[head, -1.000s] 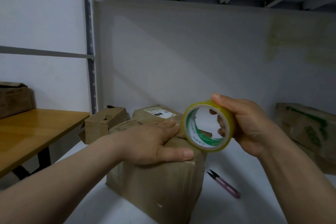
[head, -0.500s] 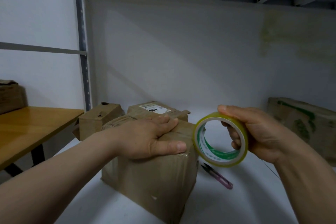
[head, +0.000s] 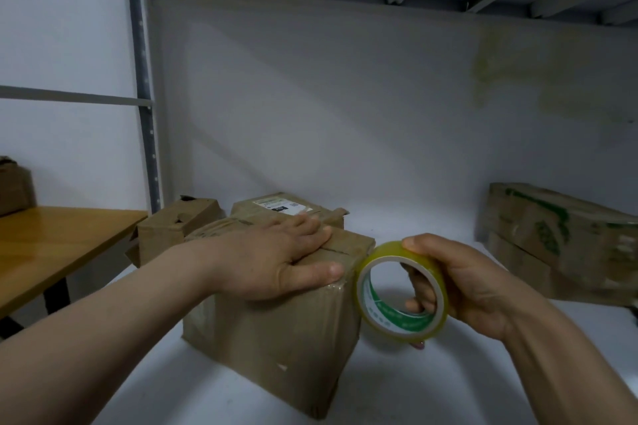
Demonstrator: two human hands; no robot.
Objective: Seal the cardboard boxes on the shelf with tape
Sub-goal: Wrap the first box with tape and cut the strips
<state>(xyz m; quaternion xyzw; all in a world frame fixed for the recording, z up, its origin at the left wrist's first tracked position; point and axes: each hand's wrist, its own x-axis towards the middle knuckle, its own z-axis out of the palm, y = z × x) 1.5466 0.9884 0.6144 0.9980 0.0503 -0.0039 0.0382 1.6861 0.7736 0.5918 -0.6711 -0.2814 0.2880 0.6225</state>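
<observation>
On the white shelf (head: 414, 390), as seen by the head camera, the cardboard box (head: 276, 338) is set toward the front, with one corner turned to the viewer. Its card is creased and worn, so it is judged light, soft-walled and easily dented. The top flaps are likely to spring up unless pressed. Hold is best taken from above, flat on both flaps next to the centre seam, not on the sides.

The left hand (head: 276, 259) is laid there. Its fingers are straight and close together across the seam, and the thumb is stretched along the front top edge. Nothing is gripped by it.

The tape roll (head: 426, 266) is held upright just beside the box's right top corner. It is judged light, with a stiff core and a slick, sticky film. It is best carried through the core so that it can turn. The right hand (head: 466, 286) is closed round it, with the thumb on the outer band and the fingers (head: 419, 290) curled through the core. Whether a free end is stuck to the box cannot be told.

Green-printed boxes (head: 552, 241) are stacked at the far right.
</observation>
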